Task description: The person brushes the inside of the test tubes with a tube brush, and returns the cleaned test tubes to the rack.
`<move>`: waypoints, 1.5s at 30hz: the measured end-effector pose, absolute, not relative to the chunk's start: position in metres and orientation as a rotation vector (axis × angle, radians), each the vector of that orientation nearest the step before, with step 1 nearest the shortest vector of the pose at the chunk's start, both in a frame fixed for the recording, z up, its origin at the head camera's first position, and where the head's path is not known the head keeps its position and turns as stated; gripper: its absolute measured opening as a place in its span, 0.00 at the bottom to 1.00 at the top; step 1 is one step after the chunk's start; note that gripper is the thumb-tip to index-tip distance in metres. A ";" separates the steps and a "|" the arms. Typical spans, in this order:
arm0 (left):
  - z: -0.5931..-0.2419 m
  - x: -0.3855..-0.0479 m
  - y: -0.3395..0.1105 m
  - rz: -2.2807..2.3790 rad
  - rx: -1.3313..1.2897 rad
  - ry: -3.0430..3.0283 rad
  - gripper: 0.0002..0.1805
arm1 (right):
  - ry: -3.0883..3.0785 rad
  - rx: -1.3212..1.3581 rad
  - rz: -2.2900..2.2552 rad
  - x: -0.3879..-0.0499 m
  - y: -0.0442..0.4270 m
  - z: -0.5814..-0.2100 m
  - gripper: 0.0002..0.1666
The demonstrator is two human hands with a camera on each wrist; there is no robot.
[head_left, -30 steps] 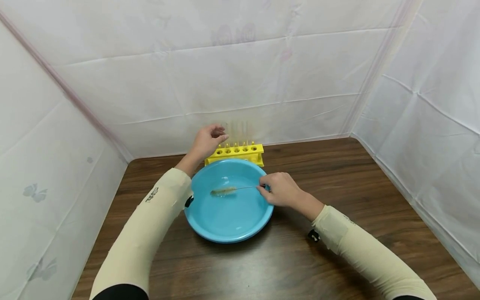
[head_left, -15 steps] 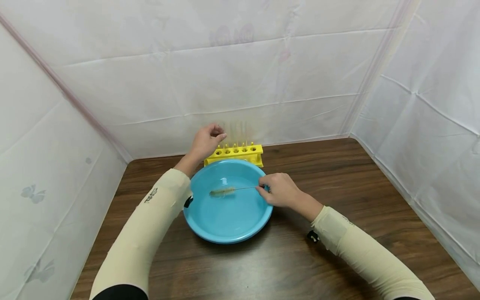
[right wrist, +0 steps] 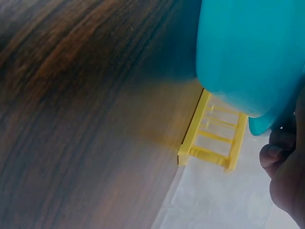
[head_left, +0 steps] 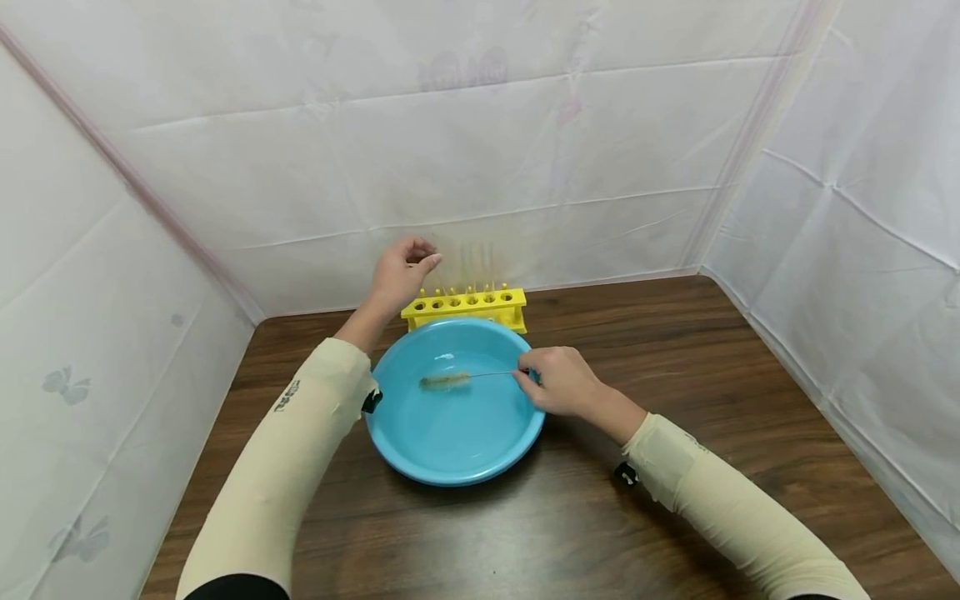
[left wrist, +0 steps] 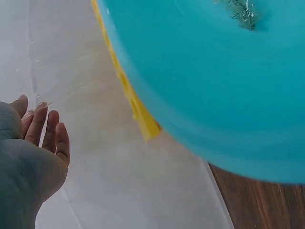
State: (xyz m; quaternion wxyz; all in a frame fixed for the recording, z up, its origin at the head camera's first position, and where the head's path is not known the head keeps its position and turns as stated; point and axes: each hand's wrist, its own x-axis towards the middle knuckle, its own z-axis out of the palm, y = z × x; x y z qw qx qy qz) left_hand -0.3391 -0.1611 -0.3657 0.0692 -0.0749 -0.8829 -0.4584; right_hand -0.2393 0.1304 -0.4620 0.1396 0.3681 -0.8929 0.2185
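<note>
My left hand (head_left: 401, 271) hovers above the left end of a yellow test tube rack (head_left: 517, 297), thumb and fingertips together. It seems to pinch a clear test tube; only a faint edge shows beside the fingertips in the left wrist view. Other clear tubes (head_left: 486, 265) stand faintly on the rack's rear pegs. My right hand (head_left: 558, 379) pinches the wire handle of a test tube brush (head_left: 446, 381) at the right rim of a blue basin (head_left: 465, 433). The brush's bristle head lies over the basin's middle; the right fingertips are partly hidden in the right wrist view.
The basin stands on a dark wood table (head_left: 645, 333), directly in front of the rack. White sheeting (head_left: 637, 150) rises behind the rack and on both sides. Each forearm wears a pale sleeve (head_left: 281, 467) with a small black camera near the wrist.
My left hand has moved up and to the left, away from the rack's pegs, uncovering the rack's left end. The right hand and the brush have stayed almost still.
</note>
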 end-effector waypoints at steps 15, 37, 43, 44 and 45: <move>-0.356 -0.328 -0.170 -1.391 -0.265 -2.555 0.16 | -2.524 1.089 0.647 -0.242 0.130 -0.465 0.15; -0.334 -0.313 -0.191 -1.387 -0.225 -2.355 0.19 | -2.504 1.085 0.700 -0.244 0.126 -0.465 0.15; -0.334 -0.298 -0.206 -1.379 -0.224 -2.354 0.21 | -2.524 1.055 0.732 -0.242 0.129 -0.467 0.10; -0.334 -0.294 -0.208 -1.370 -0.221 -2.361 0.21 | -2.521 1.054 0.734 -0.242 0.130 -0.468 0.09; -0.334 -0.291 -0.210 -1.362 -0.224 -2.364 0.21 | -2.515 1.055 0.736 -0.241 0.130 -0.468 0.09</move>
